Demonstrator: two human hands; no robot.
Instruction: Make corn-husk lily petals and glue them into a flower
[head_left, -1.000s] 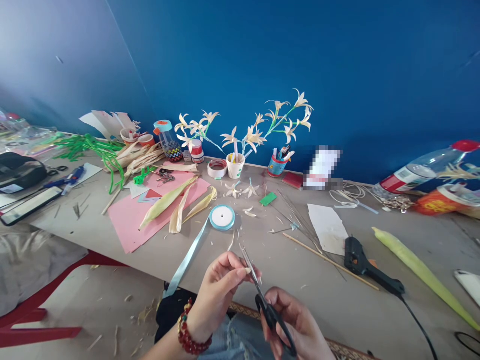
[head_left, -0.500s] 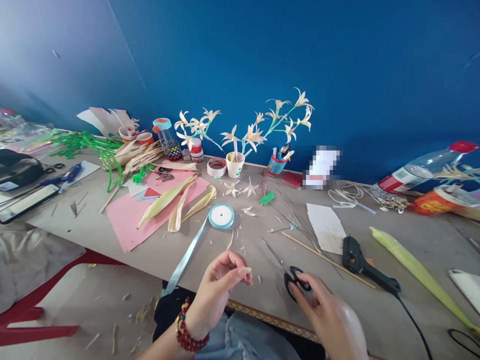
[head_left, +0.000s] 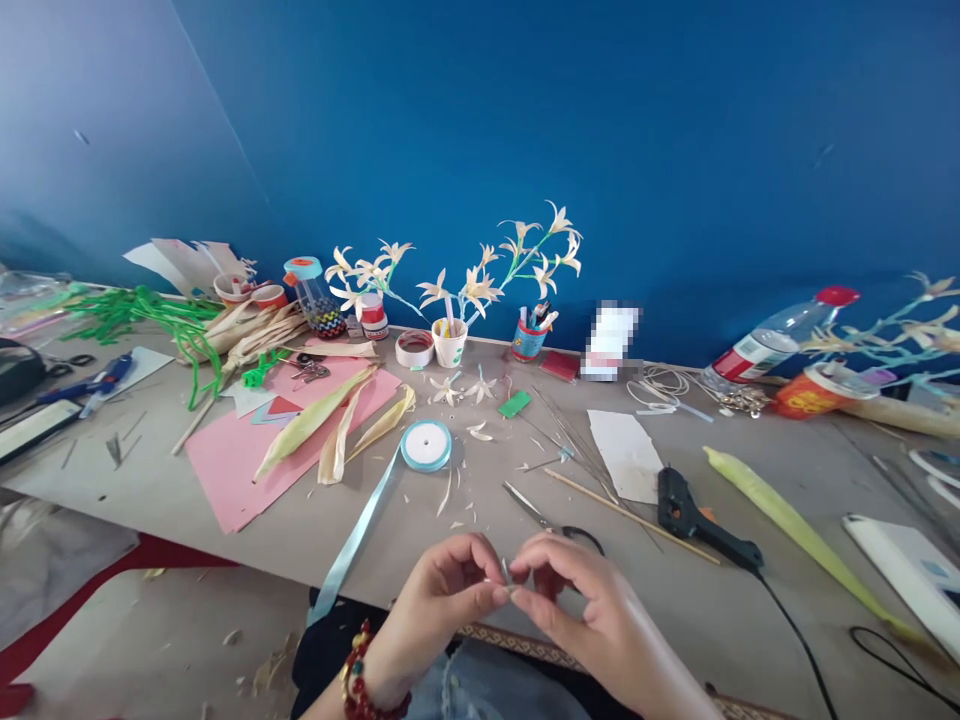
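Observation:
Close together at the table's front edge, my left hand and my right hand pinch a small pale piece between their fingertips; its shape is mostly hidden. Black-handled scissors lie just beyond, partly covered by my right hand. A roll of light blue ribbon rests behind my left hand, its loose end trailing to the front edge. Two pale flowers lie behind the roll. Small pale scraps are scattered between the roll and scissors.
A black glue gun, a wooden stick and a green husk lie to the right. Pink paper with husks is at left. Behind stand a paper cup with flower stems and a pen holder.
My right hand has let go of the scissors and moved left to meet my left hand at the small piece. The camera view has shifted to the right.

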